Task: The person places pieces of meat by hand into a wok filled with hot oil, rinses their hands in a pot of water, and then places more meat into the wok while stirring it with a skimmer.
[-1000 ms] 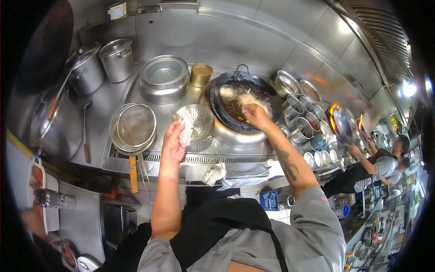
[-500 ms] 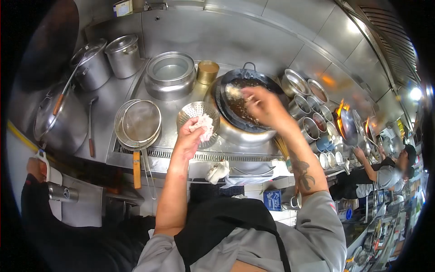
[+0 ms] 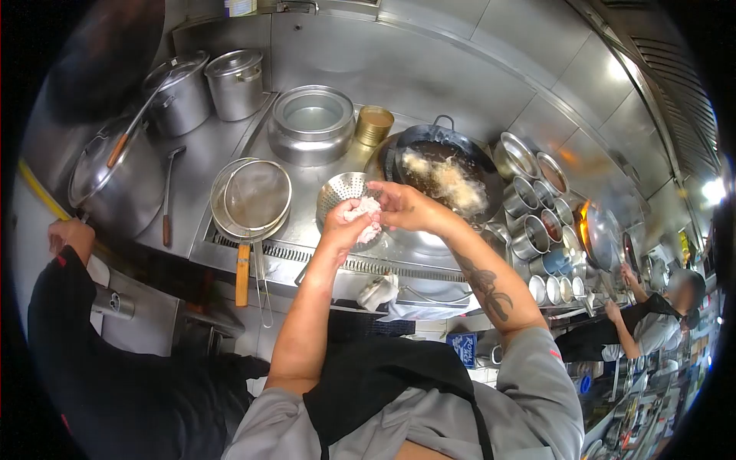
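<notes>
My left hand (image 3: 341, 231) is closed around a clump of pale, whitish coated food (image 3: 363, 213), held over a perforated metal strainer (image 3: 337, 188). My right hand (image 3: 409, 208) meets it there, thumb and fingers pinching the clump's right side. Just behind and to the right sits a black wok (image 3: 487, 162) of dark oil. Pale pieces of frying food (image 3: 458, 189) float in it amid foam. The exact kind of food cannot be made out.
Wire-mesh strainers (image 3: 257, 198) lie to the left, near a wide metal pot (image 3: 310, 146) and a gold tin can (image 3: 374, 126). Metal containers (image 3: 530, 236) line the wok's right side. A co-worker's hand (image 3: 73, 234) is at left; another person (image 3: 652, 318) works by flames at right.
My right hand has come back from over the wok to the clump in my left hand. More pale food now spreads across the oil, with more foam. The view has shifted slightly.
</notes>
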Demonstrator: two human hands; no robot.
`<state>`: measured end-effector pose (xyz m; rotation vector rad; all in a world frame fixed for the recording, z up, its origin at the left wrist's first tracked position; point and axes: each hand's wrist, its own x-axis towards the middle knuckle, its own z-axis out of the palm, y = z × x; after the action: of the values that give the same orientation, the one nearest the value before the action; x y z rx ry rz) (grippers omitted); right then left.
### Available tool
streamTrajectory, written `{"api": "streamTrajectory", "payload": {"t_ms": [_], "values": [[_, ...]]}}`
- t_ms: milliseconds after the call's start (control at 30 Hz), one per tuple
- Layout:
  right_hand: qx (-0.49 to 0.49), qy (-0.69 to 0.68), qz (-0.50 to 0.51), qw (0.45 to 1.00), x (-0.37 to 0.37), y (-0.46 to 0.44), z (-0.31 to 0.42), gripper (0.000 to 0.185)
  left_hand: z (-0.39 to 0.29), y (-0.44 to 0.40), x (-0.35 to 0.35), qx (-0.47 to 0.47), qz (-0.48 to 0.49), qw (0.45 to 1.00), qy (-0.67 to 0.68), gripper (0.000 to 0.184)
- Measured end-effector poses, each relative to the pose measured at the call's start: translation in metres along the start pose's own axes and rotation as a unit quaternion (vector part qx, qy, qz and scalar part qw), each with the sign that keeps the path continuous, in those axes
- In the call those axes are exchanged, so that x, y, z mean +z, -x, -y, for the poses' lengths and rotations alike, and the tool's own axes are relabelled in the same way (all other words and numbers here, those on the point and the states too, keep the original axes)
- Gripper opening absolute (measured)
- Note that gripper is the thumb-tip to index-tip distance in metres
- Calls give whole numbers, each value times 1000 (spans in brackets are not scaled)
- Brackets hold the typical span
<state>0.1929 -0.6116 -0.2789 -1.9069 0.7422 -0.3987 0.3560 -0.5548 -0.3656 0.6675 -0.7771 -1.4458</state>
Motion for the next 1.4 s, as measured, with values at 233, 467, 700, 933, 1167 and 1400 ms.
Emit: {"api": "streamTrajectory", "payload": {"t_ms": [233,467,700,933,1167,1400], "values": [[27,104,19,994,9,-10,11,24,23,-10,-5,46,-48,978,-198,21],[67,11,-65,996,8,-17,13,14,-5,-2,-1,26,28,995,-90,30],[14,-16,-6,1000,11,-21,11,17,-2,-12,-12,21,-23,988,-149,31],[-72,204,-22,976,3,-32,-9,19,-6,-13,-16,17,-1,981,-193,33],[-17,-42,-134,990,8,-31,3,13,1,-21,-27,4,71,995,64,29],[15,-205,-134,969,6,-32,-10,16,-23,-5,-15,-29,41,992,114,26]]}}
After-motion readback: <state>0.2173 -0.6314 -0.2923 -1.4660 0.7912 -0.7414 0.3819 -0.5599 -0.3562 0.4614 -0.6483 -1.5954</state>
